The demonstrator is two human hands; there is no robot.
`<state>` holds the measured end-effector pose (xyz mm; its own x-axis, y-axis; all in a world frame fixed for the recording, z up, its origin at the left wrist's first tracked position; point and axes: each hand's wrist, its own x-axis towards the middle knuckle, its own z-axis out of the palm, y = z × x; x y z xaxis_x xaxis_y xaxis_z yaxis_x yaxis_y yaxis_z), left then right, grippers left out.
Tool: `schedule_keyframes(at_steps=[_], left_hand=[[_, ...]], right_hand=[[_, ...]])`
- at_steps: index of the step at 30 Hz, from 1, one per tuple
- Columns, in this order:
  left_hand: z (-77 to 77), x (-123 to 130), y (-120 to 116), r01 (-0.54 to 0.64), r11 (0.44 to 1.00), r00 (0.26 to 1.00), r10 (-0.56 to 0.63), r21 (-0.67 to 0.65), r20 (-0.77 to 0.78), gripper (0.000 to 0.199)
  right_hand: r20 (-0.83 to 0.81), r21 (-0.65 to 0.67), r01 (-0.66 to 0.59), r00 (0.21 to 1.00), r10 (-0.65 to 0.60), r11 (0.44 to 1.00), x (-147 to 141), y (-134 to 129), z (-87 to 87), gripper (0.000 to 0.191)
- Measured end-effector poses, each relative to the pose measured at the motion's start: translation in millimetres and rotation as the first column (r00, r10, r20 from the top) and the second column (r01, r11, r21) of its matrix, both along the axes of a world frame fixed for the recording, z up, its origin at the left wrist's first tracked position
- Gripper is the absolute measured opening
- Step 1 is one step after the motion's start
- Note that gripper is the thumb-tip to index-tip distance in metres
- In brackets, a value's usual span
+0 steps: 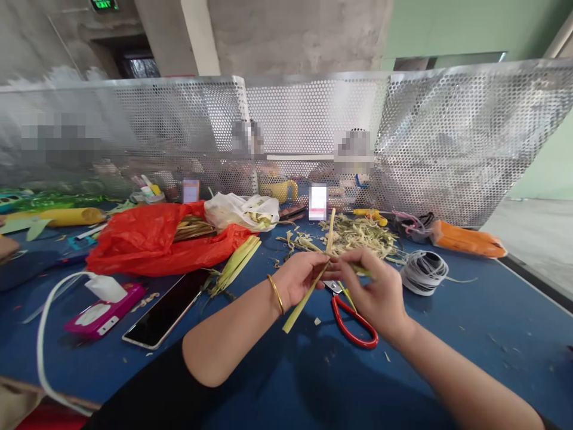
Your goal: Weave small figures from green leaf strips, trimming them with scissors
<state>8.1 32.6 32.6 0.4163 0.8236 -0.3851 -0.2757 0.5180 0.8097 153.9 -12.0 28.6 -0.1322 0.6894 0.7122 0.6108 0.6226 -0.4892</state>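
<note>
Pale green leaf strips (304, 301) cross between my two hands above the blue table. My left hand (302, 276), with a gold bangle at the wrist, is closed on them. At the crossing, my right hand (373, 286) pinches the strips with thumb and fingers. One strip end stands up above the hands and another slants down to the left. Under and beside my right hand lie scissors with red handles (353, 325), their blades partly hidden. Behind the hands is a heap of curled, dry leaf scraps (360, 236).
To the left are a red plastic bag (134, 242), a white bag (242, 210), leaf strips (237, 263), a phone (165, 310) and a magenta power bank (105, 310). A string roll (424, 273) and orange packet (468, 239) lie right. A perforated metal screen (295, 113) stands behind.
</note>
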Motion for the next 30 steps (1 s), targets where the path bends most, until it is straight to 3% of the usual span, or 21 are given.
schedule_keyframes(at_steps=[3, 6, 10, 14, 17, 21, 23, 26, 28, 30], left_hand=[[8.6, -6.1, 4.4, -0.05, 0.997, 0.996, 0.053, -0.053, 0.067, 0.018], [13.8, -10.2, 5.0, -0.073, 0.994, 0.981, 0.086, -0.08, 0.172, 0.02], [14.2, -12.2, 4.4, -0.114, 0.988, 0.962, 0.137, -0.106, 0.236, 0.022], [13.3, -10.3, 4.6, -0.172, 0.981, 0.959, 0.188, -0.09, 0.211, 0.02], [13.4, -6.7, 3.4, -0.192, 0.98, 0.957, 0.201, -0.06, 0.209, 0.021], [10.4, 0.2, -2.7, -0.162, 0.985, 0.968, 0.169, -0.051, 0.183, 0.02], [7.3, 3.3, -5.9, -0.139, 0.989, 0.975, 0.144, -0.041, 0.167, 0.018], [2.7, 5.5, -8.1, -0.113, 0.993, 0.985, 0.107, 0.035, 0.134, 0.016], [0.9, 5.5, -8.2, -0.092, 0.992, 0.99, 0.082, 0.089, 0.116, 0.016], [0.4, 5.1, -8.4, -0.063, 0.99, 0.994, 0.05, 0.13, 0.101, 0.015]], right_hand=[[0.296, 0.244, -0.101, 0.955, 0.026, 0.965, -0.8, 0.0, -9.3, 0.013], [0.468, 0.372, -0.166, 0.883, -0.03, 0.913, -2.1, 3.4, -19.5, 0.019], [0.528, 0.363, -0.171, 0.848, -0.051, 0.916, -5.2, 7.9, -30.3, 0.018], [0.55, 0.347, -0.097, 0.827, -0.118, 0.933, -7.2, 6.3, -29.4, 0.008], [0.531, 0.446, -0.046, 0.818, -0.222, 0.894, -8.5, 1.4, -21.4, 0.022], [0.691, 0.479, -0.275, 0.704, -0.165, 0.834, -12.5, -4.5, -15.2, 0.027], [0.719, 0.461, -0.322, 0.682, -0.136, 0.827, -13.6, -5.5, -15.3, 0.023], [0.616, 0.42, -0.268, 0.786, -0.055, 0.867, -10.4, -3.6, -13.0, 0.019], [0.386, 0.365, -0.123, 0.922, -0.03, 0.923, -5.0, 0.8, -8.7, 0.016], [0.042, 0.185, 0.05, 0.997, -0.059, 0.981, 0.9, 7.9, -4.5, 0.01]])
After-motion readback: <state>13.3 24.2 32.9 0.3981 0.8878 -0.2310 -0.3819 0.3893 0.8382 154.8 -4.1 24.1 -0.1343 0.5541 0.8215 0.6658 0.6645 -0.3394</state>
